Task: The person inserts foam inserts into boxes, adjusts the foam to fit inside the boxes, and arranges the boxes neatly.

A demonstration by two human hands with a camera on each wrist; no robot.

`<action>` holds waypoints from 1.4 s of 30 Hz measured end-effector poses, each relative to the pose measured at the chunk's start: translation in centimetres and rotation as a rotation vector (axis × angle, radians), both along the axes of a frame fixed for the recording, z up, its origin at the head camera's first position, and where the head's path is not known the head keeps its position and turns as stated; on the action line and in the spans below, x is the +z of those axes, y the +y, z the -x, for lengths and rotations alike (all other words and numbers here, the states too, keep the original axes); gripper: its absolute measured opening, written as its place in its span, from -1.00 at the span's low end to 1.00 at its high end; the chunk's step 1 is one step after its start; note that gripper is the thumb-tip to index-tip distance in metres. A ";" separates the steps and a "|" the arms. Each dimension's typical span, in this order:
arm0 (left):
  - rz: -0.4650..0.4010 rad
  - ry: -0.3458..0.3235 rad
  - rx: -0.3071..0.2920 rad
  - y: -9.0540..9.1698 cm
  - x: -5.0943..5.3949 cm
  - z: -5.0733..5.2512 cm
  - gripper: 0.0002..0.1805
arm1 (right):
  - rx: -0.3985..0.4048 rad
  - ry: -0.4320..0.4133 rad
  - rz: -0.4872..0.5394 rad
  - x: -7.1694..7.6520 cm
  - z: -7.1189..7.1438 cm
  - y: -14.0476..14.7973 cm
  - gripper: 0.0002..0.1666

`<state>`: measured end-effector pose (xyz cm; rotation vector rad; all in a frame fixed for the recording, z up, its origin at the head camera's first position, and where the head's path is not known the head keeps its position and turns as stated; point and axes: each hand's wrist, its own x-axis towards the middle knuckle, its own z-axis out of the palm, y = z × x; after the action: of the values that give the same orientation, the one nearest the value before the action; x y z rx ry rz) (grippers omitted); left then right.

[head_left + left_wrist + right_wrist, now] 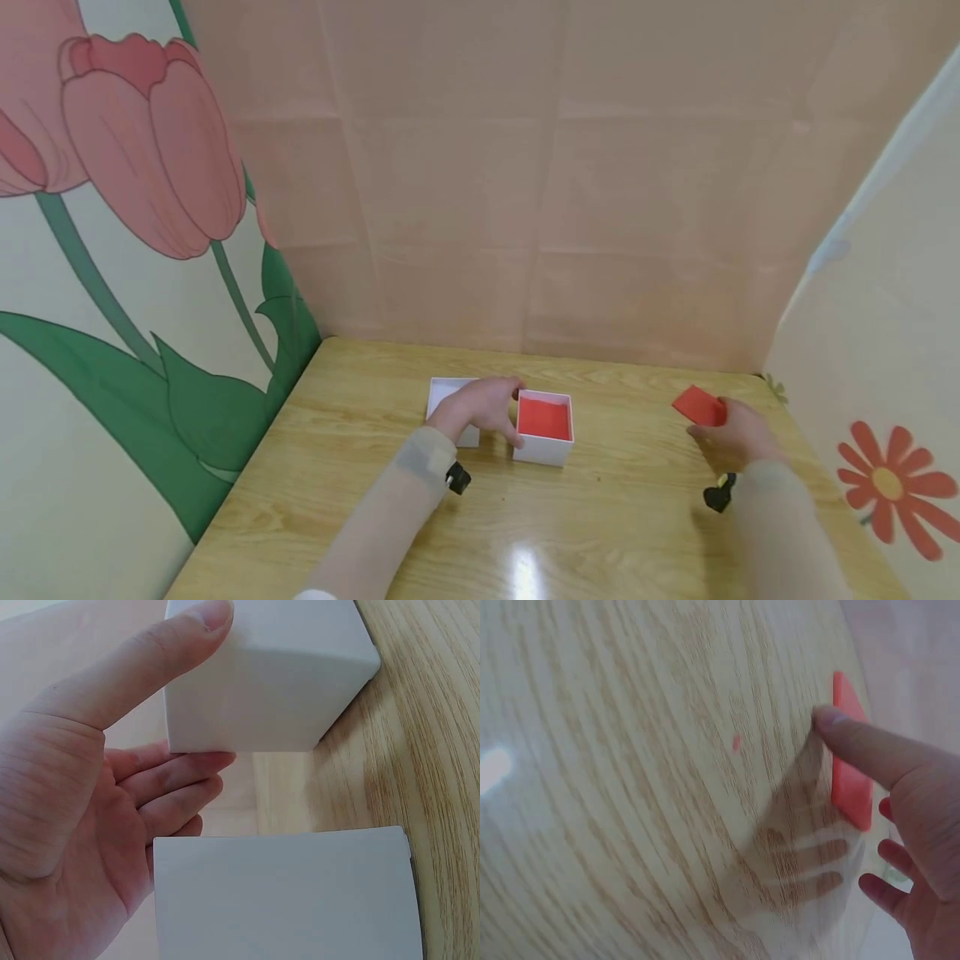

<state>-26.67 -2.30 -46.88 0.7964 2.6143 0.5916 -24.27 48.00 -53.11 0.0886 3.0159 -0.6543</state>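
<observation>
A white open-topped box (pixel 543 452) stands on the table with a red layer (pixel 544 418) inside it. My left hand (pixel 489 408) holds the box at its left side; in the left wrist view the thumb (pixel 169 656) lies on one face and fingers touch the lower edge. Over at the right, my right hand (pixel 742 429) pinches a thin red square pad (pixel 697 403) above the table. Seen from the right wrist, the red pad (pixel 851 784) is tilted, the thumb lies against it, and other fingers are partly hidden behind.
Left of the box lies a second white box part (pixel 447 388), partly covered by my left hand. A small red scrap (pixel 736 742) lies on the wooden table (pixel 615 517). A back curtain (pixel 450 208) and printed side panels border the table.
</observation>
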 end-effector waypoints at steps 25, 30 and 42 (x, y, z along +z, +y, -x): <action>-0.004 -0.004 0.017 0.3 0.0 0.5 0.08 | -0.066 -0.104 -0.051 1.4 -0.3 -0.7 0.29; -0.003 0.005 -0.005 0.5 -0.3 0.6 0.07 | -0.092 -0.097 -0.064 1.0 -1.0 -0.9 0.37; -0.010 -0.015 0.030 0.5 -0.1 0.6 0.08 | -0.065 -0.076 -0.011 0.0 0.0 -0.4 0.39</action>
<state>-27.25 -1.82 -46.96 0.7536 2.6159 0.6169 -24.28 47.63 -53.12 0.2074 2.9546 -0.6243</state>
